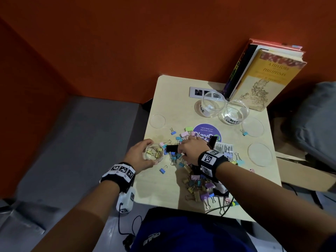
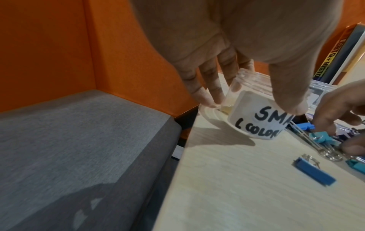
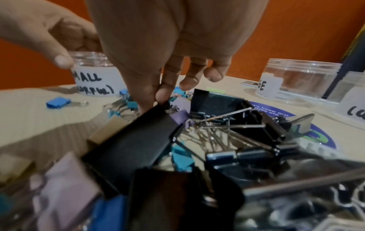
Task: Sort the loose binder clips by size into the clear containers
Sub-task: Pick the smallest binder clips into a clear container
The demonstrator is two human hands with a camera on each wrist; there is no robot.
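So your left hand (image 1: pixel 138 157) has its grip wrapped around the small clear jar (image 1: pixel 153 153), the one labelled "SMALL (colorful)", standing at the left edge of the worktop (image 1: pixel 203 180) with a few gold clips (image 1: pixel 152 151) inside. Your right hand (image 1: pixel 190 149) is down in the pile of binder clips (image 1: pixel 198 184) just beside it, thumb and fingertips (image 3: pixel 163 95) pinched together by a big black clip (image 3: pixel 136 140); can't tell exactly what they've caught. The other two clear jars (image 1: pixel 225 107) sit at the back near the books (image 1: pixel 261 77), well apart from both hands.
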